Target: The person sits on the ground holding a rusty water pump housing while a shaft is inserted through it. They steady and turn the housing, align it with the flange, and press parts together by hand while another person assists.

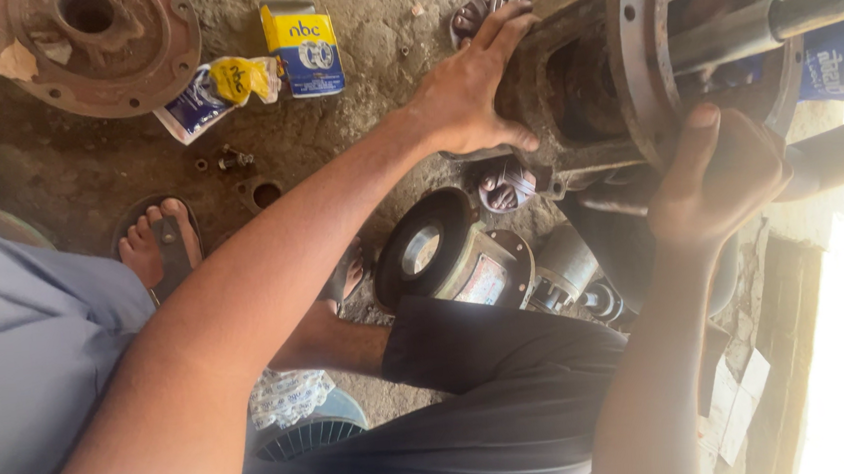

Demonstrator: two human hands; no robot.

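Both hands grip the rusty flanged housing: right hand (714, 179) cups its round flange from below, left hand (466, 93) lies flat on its body. A steel shaft (776, 19) still sits inside it. Beyond the left hand lie a loose end cover (91, 47) and bearing boxes (305, 48) on the floor.

My left hand (466, 93) lies on the rusty cast-iron flanged housing's (570, 75) left side, my right hand (719, 179) under its rim, the steel shaft (767, 24) inside.

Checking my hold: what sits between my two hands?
Head view: the rusty cast-iron housing with its round bolt-holed flange lies between left hand and right hand.
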